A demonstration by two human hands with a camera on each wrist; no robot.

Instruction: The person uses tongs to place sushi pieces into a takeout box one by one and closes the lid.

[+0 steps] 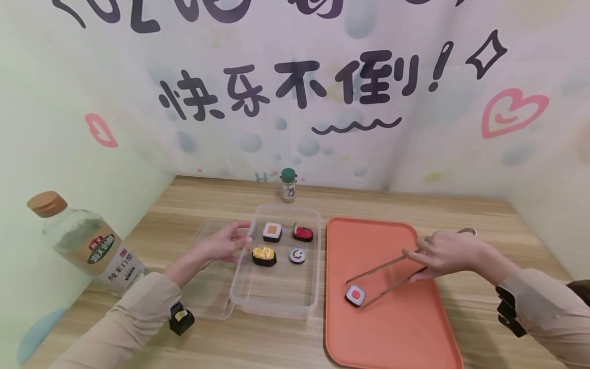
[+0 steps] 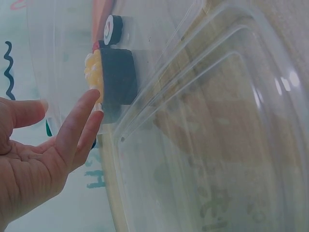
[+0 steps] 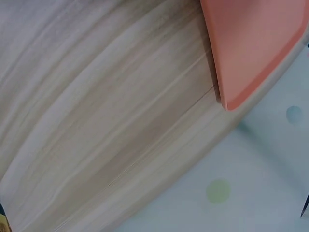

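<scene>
My right hand (image 1: 442, 256) grips metal tongs (image 1: 387, 266) over an orange tray (image 1: 392, 333). The tong tips are spread about a sushi roll (image 1: 355, 295) with a red centre, which sits on the tray. At the left wall of a clear plastic container (image 1: 272, 302), my left hand (image 1: 226, 243) has its fingers extended, fingertips right at the wall and thumb at the rim. Inside the container stand a yellow-topped sushi (image 1: 264, 256), a square sushi with an orange centre (image 1: 272, 232), a red-topped sushi (image 1: 302, 233) and a small round roll (image 1: 297, 255).
A clear lid (image 1: 209, 302) lies on the wooden table (image 1: 272, 348) beneath my left arm. A large labelled bottle (image 1: 92, 246) with a brown cap stands at the left. Behind the container is a small green-capped jar (image 1: 288, 187). A printed cloth (image 1: 258, 148) hangs along the back edge.
</scene>
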